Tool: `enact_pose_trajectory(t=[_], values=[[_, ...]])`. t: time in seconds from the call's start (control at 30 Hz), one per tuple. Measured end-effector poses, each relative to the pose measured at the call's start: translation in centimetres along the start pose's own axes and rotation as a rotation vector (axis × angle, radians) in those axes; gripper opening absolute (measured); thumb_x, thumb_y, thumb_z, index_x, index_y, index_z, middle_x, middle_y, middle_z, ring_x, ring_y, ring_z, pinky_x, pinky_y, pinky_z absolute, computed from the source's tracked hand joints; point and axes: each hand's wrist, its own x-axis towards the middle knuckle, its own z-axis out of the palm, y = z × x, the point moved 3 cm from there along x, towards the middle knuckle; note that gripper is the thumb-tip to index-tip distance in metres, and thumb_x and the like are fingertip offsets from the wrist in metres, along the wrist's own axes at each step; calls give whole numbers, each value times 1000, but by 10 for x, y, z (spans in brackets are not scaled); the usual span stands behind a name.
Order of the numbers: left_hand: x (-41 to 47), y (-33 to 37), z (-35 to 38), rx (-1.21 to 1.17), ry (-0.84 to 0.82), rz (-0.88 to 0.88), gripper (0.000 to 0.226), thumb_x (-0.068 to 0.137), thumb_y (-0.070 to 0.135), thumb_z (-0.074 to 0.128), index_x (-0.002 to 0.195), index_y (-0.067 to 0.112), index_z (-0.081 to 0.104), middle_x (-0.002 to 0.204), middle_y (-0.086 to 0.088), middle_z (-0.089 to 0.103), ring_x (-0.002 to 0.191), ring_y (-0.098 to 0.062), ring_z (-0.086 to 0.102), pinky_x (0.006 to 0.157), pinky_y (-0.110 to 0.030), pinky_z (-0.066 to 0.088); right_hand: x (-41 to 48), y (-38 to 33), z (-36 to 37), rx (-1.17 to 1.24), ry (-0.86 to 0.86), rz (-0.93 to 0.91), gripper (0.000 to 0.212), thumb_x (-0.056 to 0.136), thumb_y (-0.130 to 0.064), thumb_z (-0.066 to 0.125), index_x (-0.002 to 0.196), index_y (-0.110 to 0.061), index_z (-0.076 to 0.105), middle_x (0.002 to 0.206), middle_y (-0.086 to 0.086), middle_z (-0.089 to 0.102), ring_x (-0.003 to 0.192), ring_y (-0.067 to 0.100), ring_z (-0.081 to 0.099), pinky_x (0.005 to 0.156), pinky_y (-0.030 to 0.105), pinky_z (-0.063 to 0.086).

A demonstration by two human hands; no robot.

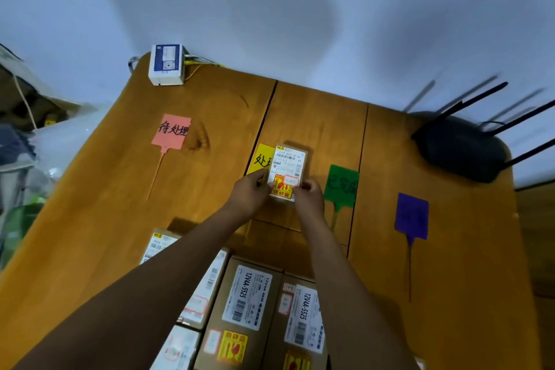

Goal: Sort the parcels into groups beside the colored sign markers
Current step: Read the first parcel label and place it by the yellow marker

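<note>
Right now both hands are gripping one small parcel (287, 171) over the wooden table (90, 234): the left hand (251, 193) is pinching its lower left edge, the right hand (309, 198) its lower right corner. The parcel is partly covering the yellow marker (260, 159). Left of that marker is lying the pink marker (171, 130); right of it, the green marker (341, 186), then the purple marker (412, 216). More parcels (246, 309) are sitting nearer the person.
</note>
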Motion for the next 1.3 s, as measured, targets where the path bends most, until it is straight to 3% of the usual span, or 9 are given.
enact_pose_trajectory(t=[0.23, 0.37, 0.5, 0.7, 0.8, 0.97, 1.1, 1.2, 1.3], values=[[-23, 4, -5, 77, -115, 23, 41, 97, 19, 60, 138, 23, 59, 135, -1, 65, 119, -20, 62, 100, -39, 51, -29, -10, 3, -65, -14, -27, 37, 94, -12, 56, 131, -15, 56, 125, 4, 66, 96, 18, 59, 66, 27, 42], [-22, 11, 8, 112, -80, 73, 46, 91, 3, 60, 135, 16, 62, 129, -6, 68, 114, -21, 65, 96, -30, 51, -30, -7, -8, -43, 49, -86, 34, 93, -14, 55, 126, -20, 61, 119, -1, 67, 94, 16, 62, 67, 27, 46], [-25, 12, 24, 107, -71, 96, 51, 89, 4, 62, 138, 18, 59, 130, -5, 66, 116, -21, 63, 94, -25, 47, -29, 0, -17, -31, 69, -96, 33, 91, -12, 53, 121, -21, 64, 117, 2, 70, 92, 18, 65, 69, 32, 51], [-25, 1, 26, 51, -73, 84, 50, 90, 5, 62, 139, 16, 59, 133, -2, 66, 119, -16, 63, 103, -29, 49, -31, 5, -20, -62, 70, -131, 33, 94, -11, 54, 124, -20, 61, 115, 0, 69, 85, 14, 63, 57, 24, 40], [-25, 1, 25, 34, -73, 82, 52, 90, 2, 61, 141, 13, 56, 135, -3, 64, 122, -17, 61, 101, -26, 46, -34, 11, -19, -48, 92, -143, 32, 95, -12, 55, 125, -21, 61, 119, 0, 69, 99, 22, 66, 65, 26, 45], [-24, 1, 27, 14, -76, 62, 54, 90, 6, 60, 143, 18, 55, 135, 0, 64, 122, -13, 61, 106, -33, 48, -37, 13, -20, -15, 135, -175, 34, 97, -9, 52, 124, -25, 62, 108, -9, 62, 102, 21, 65, 81, 39, 55], [-28, -2, 28, 7, -86, 61, 56, 91, 6, 61, 143, 22, 53, 137, 2, 62, 125, -13, 57, 106, -31, 46, -38, 20, -17, 20, 139, -209, 31, 97, -15, 54, 121, -32, 60, 125, -1, 67, 109, 22, 64, 80, 35, 53], [-33, -5, 25, 47, -20, 32, 57, 89, 10, 65, 143, 19, 51, 139, -6, 58, 126, -21, 55, 105, -40, 48, -46, 24, -20, -32, 196, -199, 46, 99, -21, 56, 145, -19, 47, 145, 3, 51, 133, 22, 47, 97, 30, 41], [-43, -2, 15, 154, 89, -5, 51, 87, 12, 67, 137, 12, 56, 129, -14, 62, 118, -28, 59, 98, -37, 49, -64, 29, -26, -33, 257, -177, 50, 97, -15, 54, 146, -17, 45, 149, 5, 46, 138, 24, 43, 109, 40, 41]])
